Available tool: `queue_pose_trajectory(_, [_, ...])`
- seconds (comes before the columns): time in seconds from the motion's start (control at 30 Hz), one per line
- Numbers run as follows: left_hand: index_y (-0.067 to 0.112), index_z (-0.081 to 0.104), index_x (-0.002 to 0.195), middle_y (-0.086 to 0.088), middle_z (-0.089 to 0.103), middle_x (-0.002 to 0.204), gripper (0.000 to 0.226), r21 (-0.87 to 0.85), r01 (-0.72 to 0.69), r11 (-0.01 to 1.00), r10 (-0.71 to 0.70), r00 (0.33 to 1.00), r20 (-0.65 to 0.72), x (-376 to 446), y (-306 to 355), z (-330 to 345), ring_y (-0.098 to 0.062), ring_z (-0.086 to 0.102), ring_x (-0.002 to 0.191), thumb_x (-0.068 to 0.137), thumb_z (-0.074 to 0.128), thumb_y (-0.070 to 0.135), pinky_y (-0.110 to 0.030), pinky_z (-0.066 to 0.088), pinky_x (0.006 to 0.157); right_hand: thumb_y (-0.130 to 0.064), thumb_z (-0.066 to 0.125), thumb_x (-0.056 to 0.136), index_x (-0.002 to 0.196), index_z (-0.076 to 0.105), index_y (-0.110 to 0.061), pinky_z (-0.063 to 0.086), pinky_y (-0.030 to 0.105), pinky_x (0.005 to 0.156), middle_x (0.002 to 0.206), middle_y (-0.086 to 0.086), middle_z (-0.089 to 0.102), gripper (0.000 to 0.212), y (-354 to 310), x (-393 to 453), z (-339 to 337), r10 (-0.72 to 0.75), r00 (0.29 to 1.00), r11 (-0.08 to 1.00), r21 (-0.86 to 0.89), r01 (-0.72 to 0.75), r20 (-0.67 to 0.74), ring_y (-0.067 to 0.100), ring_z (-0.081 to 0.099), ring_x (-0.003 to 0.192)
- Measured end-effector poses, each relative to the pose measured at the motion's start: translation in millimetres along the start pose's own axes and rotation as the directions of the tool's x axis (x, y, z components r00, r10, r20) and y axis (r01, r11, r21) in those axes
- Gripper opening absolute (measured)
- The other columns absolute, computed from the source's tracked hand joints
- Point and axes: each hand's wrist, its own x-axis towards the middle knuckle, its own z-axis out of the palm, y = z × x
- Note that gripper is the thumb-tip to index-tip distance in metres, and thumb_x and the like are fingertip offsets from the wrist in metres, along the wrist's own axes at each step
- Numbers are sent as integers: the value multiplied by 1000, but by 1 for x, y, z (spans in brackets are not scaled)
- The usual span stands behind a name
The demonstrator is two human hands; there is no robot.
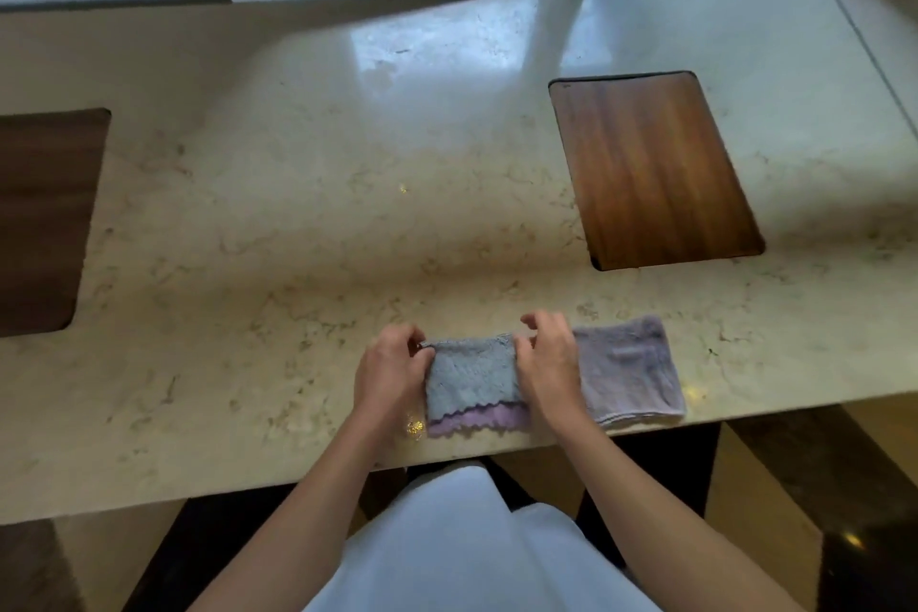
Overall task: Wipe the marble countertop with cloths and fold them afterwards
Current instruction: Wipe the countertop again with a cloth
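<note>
Folding looks well underway, wiping prob. done: the beige veined marble countertop (298, 224) shows no obvious wet patch or mess in this view, tho glare near the window hides part of it. One lavender-grey fluffy cloth (628, 370) already lies folded into a neat rectangle near the front edge, just right of the person's hands. The second, a grey cloth w/ scalloped trim and purple underside (472, 385), sits between the hands, close to the front edge, folded at least once: grey layer on top, a purple strip peeking out along the near side. Judging from that, what's left is finishing this fold (maybe one more), squaring it up, poss. stacking it w/ the other. Left hand (392, 370) is at the cloth's left far corner, thumb and forefinger pinching the edge, other fingers curled. Right hand (549, 363) is at the right far corner, fingertips nipping the edge too, palm lying partly over the boundary betw. the 2 cloths; can't tell if it touches the lavender one. Both forearms come up from below, angled inward, wrists low to the surface. Inset brown wooden panel (650, 169) sits well apart to the far right; another dark wooden inset (44, 219) at far left.
</note>
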Motion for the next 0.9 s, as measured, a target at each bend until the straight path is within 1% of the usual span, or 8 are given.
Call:
queue_pose_trajectory(0.1, [22,65,92,5,63,88,8,-39,23,999,-23,1000,9,5,-6,-8,-13,60,82,87,71,25,-29,48,68,-6,62,96,120,64,-8,44,27,86,114,8,61,24,-7,-6,7,-178,983,979,-104,173,-42,22,57,102])
queue_pose_trajectory(0.2, [19,67,101,6,61,92,10,-6,34,999,-34,998,-55,-4,-26,-18,-13,60,84,91,65,22,-30,50,71,-9,70,90,112,67,-9,50,39,91,117,11,63,22,-7,-30,24,-286,958,932,-227,283,18,27,60,103])
queue_pose_trajectory(0.33, [15,66,113,5,59,103,18,-59,94,994,-102,983,-154,-19,-59,-35,-15,60,95,96,58,17,-26,43,78,-22,75,86,130,61,-16,36,60,114,149,25,49,47,3,-56,49,-292,938,856,-386,344,188,45,44,142])
queue_pose_trajectory(0.47, [13,64,118,0,56,110,23,-35,115,993,-120,959,-258,-33,-98,-59,-17,58,95,98,54,15,-24,41,76,-59,33,98,159,27,-34,16,63,121,168,24,11,66,6,-60,58,-214,947,843,-444,303,241,43,11,156])
queue_pose_trajectory(0.6, [15,61,121,-1,52,114,27,-96,191,977,-212,928,-306,-24,-136,-89,-20,54,105,95,53,14,-30,43,84,-78,0,86,155,-13,-45,-5,63,121,166,21,-20,77,1,-48,76,-80,961,827,-521,212,264,41,-13,156])
queue_pose_trajectory(0.67, [13,60,121,-2,51,115,28,-120,212,970,-241,915,-324,-14,-153,-106,-25,54,111,94,53,12,-37,45,91,-72,4,89,159,-5,-37,0,61,123,168,22,-10,78,-11,-50,87,-40,981,829,-542,139,190,43,-3,157])
queue_pose_trajectory(0.77, [10,58,126,-7,52,121,32,-52,154,987,-162,933,-320,-1,-176,-128,-30,53,116,95,52,13,-40,43,97,-47,22,99,157,34,-14,29,56,120,166,19,23,69,-31,-66,111,-119,992,853,-507,124,43,38,26,154])
queue_pose_trajectory(0.9, [6,52,135,-17,50,140,41,116,47,992,-18,970,-242,0,-206,-145,-33,41,130,95,51,12,-42,33,108,-34,33,102,154,40,-12,38,51,118,163,14,35,57,-58,-121,162,-286,951,839,-448,309,121,31,32,152])
